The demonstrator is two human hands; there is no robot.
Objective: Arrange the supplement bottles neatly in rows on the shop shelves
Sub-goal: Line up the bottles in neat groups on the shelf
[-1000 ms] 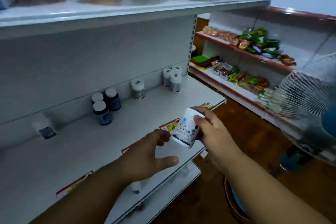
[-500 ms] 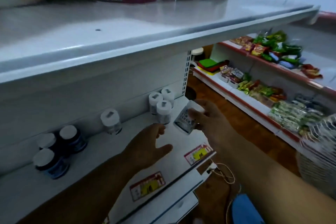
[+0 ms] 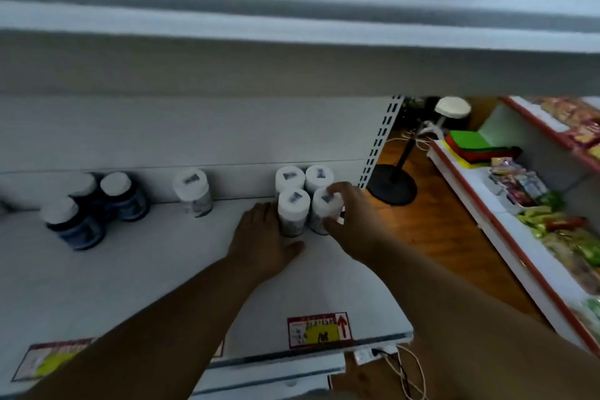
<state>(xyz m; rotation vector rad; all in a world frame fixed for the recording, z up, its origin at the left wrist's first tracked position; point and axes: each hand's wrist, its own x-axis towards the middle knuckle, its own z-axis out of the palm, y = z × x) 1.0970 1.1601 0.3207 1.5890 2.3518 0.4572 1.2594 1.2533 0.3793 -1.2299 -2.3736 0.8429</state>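
On the white shelf (image 3: 136, 276), far left, three dark blue bottles with white caps (image 3: 94, 208) stand clustered near the back wall; to their right a lone white bottle (image 3: 193, 191) stands against the back wall, with bare shelf between it and its neighbours on either side. The left hand (image 3: 263, 243) lies flat on the shelf with fingers straight, holding nothing, its fingertips just beside the front-left white bottle (image 3: 293, 211) of a block of four. The right hand (image 3: 354, 221) has its fingers curled round the front-right white bottle (image 3: 325, 209), which stands on the shelf touching its neighbour, in front of the two rear white bottles (image 3: 303, 177) at the back wall. This block sits close to the shelf's right end and the slotted upright (image 3: 381, 143). Wide bare surface lies in front of the bottles up to the front edge, which carries price labels (image 3: 319, 330). The shelf above (image 3: 292, 39) overhangs closely. Half a second ago the right hand held this bottle tilted in the air, off the front-right of a three-bottle group; it now stands in the row, and the left hand has moved from hovering to resting on the shelf.
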